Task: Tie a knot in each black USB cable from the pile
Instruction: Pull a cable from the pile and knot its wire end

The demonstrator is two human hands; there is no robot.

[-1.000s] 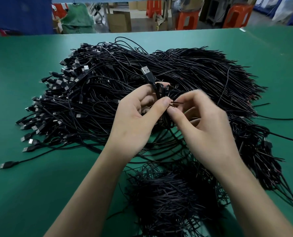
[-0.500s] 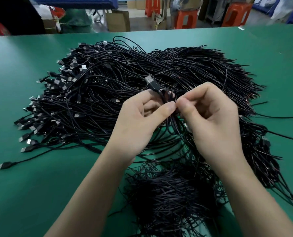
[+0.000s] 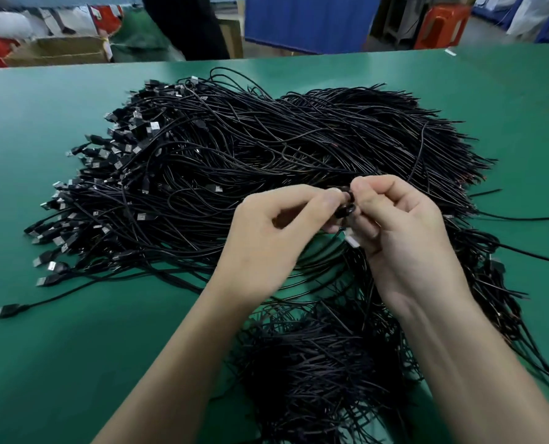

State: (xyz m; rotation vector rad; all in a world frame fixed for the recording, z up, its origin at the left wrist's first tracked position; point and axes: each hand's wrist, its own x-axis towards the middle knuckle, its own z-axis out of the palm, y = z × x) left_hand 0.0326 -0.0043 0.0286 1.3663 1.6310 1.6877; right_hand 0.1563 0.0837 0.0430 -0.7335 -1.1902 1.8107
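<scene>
I saw a plain deep-green table [image 3: 74, 363] under everything. The pile of USB cables [image 3: 266, 139] on it was black throughout, with silver plug tips [image 3: 154, 125] along its left edge. The looped cable [image 3: 347, 210] at centre was glossy black, and the near heap [image 3: 315, 363] a duller black. Far off I made out a blue panel [image 3: 308, 20], an orange stool [image 3: 440, 24] at right and a brown cardboard box [image 3: 58, 49] at left.

I can read no word, label or number here, neither on the plugs of the black USB cables [image 3: 266, 149] nor on the blurred cardboard box [image 3: 65, 49] beyond my green table [image 3: 74, 347].
</scene>
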